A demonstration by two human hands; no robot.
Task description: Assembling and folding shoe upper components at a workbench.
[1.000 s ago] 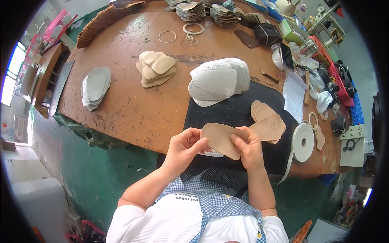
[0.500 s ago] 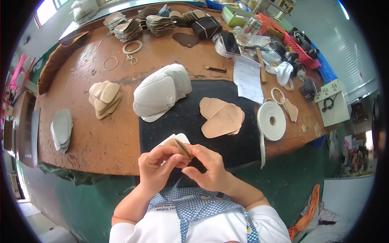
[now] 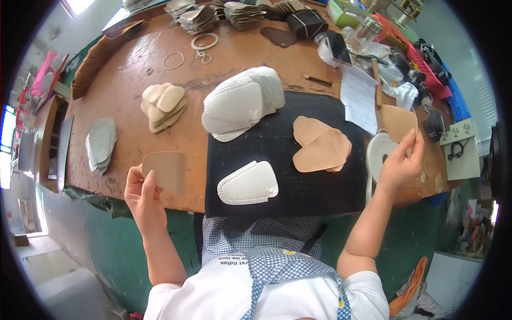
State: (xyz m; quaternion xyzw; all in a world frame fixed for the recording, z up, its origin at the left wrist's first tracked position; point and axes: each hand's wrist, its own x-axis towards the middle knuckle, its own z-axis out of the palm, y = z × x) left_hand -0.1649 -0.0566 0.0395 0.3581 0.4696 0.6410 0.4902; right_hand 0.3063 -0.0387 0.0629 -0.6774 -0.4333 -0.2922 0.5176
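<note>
My left hand point(image 3: 143, 194) pinches a flat brown-tan leather-like piece point(image 3: 169, 172) between thumb and fingers, over the table's left front. Out to the right, my right hand point(image 3: 401, 164) grips a similar tan piece point(image 3: 399, 122) by its lower edge, above a roll of white tape point(image 3: 377, 149). Between the hands, a white stitched piece point(image 3: 248, 183) lies alone on the black mat point(image 3: 288, 200). Behind it sits an overlapping pile of white stitched pieces point(image 3: 234, 106). Tan rounded pieces point(image 3: 321, 151) overlap on the mat's right side.
Beige pieces point(image 3: 162, 109) and grey pieces point(image 3: 101, 144) lie stacked at the left of the brown table point(image 3: 122, 69). Further stacks point(image 3: 200, 20) stand at the back. A written sheet point(image 3: 358, 98), a hammer point(image 3: 378, 80) and a pink basket point(image 3: 431, 72) crowd the right.
My hands were together at the front of the mat, handling tan material. Now they are wide apart, each with a tan piece. The white stitched piece beneath is uncovered. The view has shifted.
</note>
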